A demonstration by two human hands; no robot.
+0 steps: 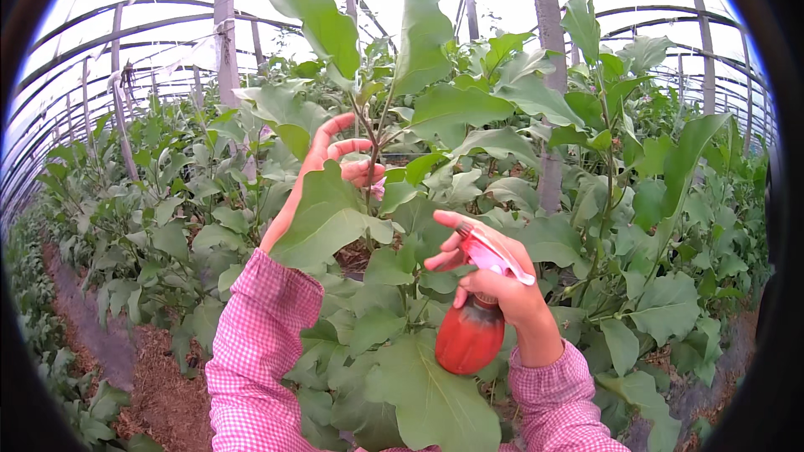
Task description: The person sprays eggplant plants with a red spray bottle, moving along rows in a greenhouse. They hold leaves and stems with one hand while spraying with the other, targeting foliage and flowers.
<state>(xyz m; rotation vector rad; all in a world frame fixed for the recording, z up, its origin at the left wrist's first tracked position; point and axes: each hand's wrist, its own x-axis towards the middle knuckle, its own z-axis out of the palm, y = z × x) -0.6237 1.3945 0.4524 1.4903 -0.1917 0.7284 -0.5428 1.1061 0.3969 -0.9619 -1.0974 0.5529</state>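
Note:
My left hand is raised at a tall eggplant plant, its spread fingers against or just behind the dark upper stem. A broad leaf covers part of the palm, and the thumb is hidden. Just below those fingertips shows a pale purple flower, partly covered. Lower and to the right, my right hand grips a small red spray bottle by its neck. The bottle's pink and white trigger head lies under the hand, with the dark nozzle directed up and left towards the stem.
Large eggplant leaves spread below and between my arms. Posts stand among the plants, one to the left. Arched ribs carry the pale greenhouse cover. A soil path runs at lower left. Another tall stem rises at right.

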